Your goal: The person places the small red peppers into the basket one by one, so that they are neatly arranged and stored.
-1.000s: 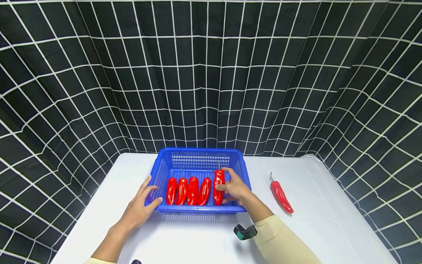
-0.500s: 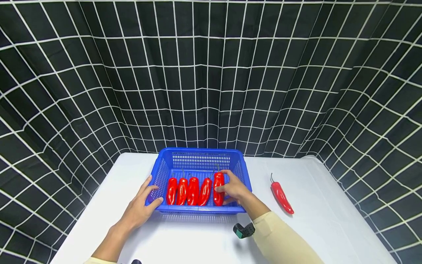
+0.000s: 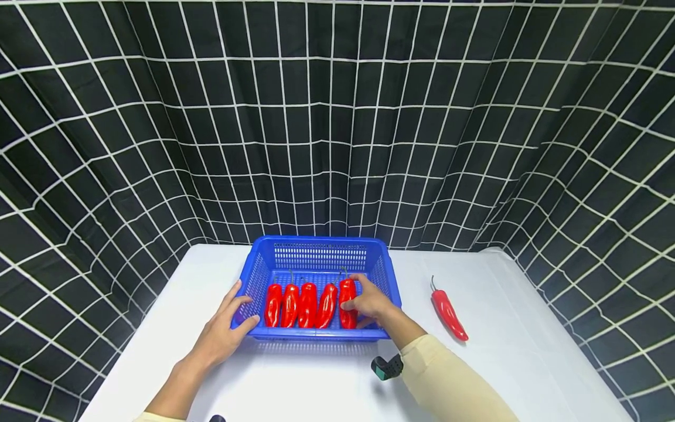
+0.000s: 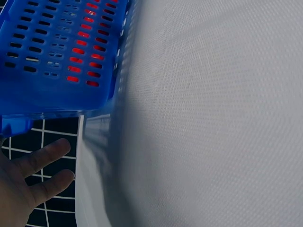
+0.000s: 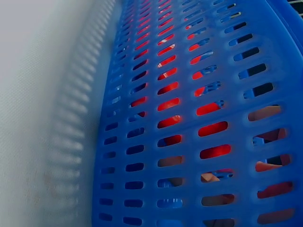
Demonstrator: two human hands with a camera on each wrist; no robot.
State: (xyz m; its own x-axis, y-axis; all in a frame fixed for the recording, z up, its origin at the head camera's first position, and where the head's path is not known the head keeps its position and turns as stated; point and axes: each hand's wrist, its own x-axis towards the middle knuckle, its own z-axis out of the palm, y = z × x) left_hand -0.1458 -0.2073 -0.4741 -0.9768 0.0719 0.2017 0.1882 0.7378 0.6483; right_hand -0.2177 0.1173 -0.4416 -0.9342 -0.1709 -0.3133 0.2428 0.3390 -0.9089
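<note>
A blue slotted plastic basket (image 3: 316, 334) stands on the white table. In it, several red chili peppers (image 3: 308, 305) lie side by side, stems pointing to the far side. My right hand (image 3: 371, 302) reaches over the basket's right part and grips the rightmost red chili pepper (image 3: 348, 293) between thumb and fingers. The right wrist view shows the basket wall (image 5: 189, 123), with red and parts of the hand visible through the slots. My left hand (image 3: 224, 331) rests at the basket's left front corner, fingers spread at the rim; two straight fingers (image 4: 49, 153) show in the left wrist view.
One more red chili pepper (image 3: 449, 315) lies on the white table (image 3: 527, 351), right of the basket. A black cloth with white grid lines (image 3: 337, 117) hangs behind and along both sides. A dark strap device (image 3: 387, 367) hangs by the right sleeve.
The right hand has lowered the gripped chili pepper a little and shifted it slightly left, closer to the others. The left hand and the basket have stayed in place.
</note>
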